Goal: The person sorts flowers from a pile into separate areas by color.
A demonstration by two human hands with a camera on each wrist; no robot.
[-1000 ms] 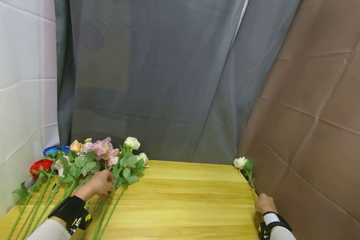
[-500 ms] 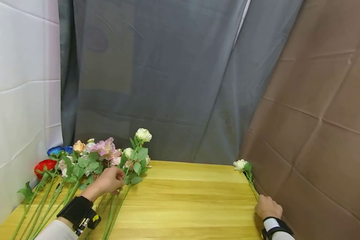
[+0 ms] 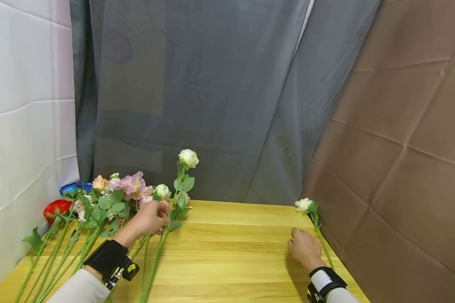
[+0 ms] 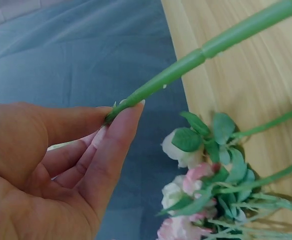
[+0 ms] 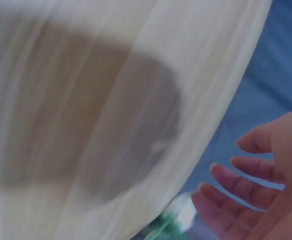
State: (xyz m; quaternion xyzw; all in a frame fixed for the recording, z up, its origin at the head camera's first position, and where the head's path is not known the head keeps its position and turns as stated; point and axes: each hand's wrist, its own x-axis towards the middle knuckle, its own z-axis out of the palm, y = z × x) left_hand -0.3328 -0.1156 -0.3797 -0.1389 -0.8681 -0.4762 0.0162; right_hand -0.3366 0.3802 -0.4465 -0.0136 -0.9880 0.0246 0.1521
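My left hand (image 3: 151,216) pinches the green stem (image 4: 171,75) of a white rose (image 3: 188,158) between thumb and fingertips. The bloom stands above the other flowers, against the grey curtain. In the left wrist view, more flowers lie below the pinched stem, among them a white bloom (image 4: 181,150) and a pink one (image 4: 196,177). At the right, my right hand (image 3: 305,248) is over the table with nothing in it; its fingers (image 5: 241,185) are spread loosely in the right wrist view. Just right of it lies another white rose (image 3: 304,205), stem along the table edge.
Several long-stemmed flowers lie at the left of the wooden table (image 3: 231,252), including a red one (image 3: 57,210), a blue one (image 3: 70,188) and a pink-purple one (image 3: 130,184). A grey curtain (image 3: 212,105) hangs behind, a brown cloth (image 3: 402,147) at the right.
My left hand has moved right, lifting the white rose up from the bunch. My right hand has let go of the white rose at the right edge and moved left.
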